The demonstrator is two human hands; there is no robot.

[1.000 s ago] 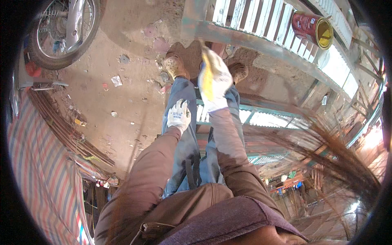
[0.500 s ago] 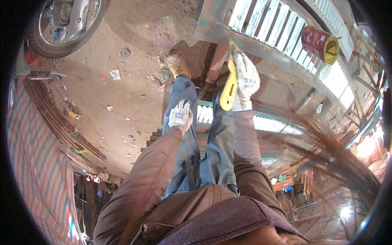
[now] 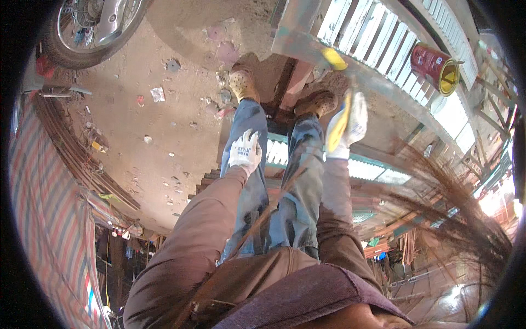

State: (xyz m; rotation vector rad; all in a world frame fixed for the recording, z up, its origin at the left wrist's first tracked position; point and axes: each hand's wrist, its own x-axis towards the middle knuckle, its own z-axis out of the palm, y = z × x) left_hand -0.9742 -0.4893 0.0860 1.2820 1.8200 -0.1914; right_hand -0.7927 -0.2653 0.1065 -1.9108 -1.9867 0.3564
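Note:
My right hand [image 3: 355, 123], in a white work glove, grips the yellow handle of a paintbrush [image 3: 338, 128]; motion smears the brush, and its bristle end is hard to make out. Just beyond it, a bright yellow patch of paint [image 3: 334, 58] marks the greenish-grey edge of a metal frame with whitish slats [image 3: 375, 34]. On the slats to the right, a dark red can [image 3: 429, 64] lies tipped, its yellow inside facing me. My left hand [image 3: 245, 152], gloved too, rests on my left knee with its fingers apart, holding nothing.
A motorbike wheel [image 3: 90, 33] stands at the far left, with a striped tarp [image 3: 55, 219] nearer. Litter is scattered over the dirt floor [image 3: 159, 126]. Slatted metal also runs beneath my legs. Blurred brown strands [image 3: 455, 203] cross the right side.
My right hand has moved back and slightly right with the paintbrush. A yellow patch now shows on the frame edge. My left hand stays on the knee.

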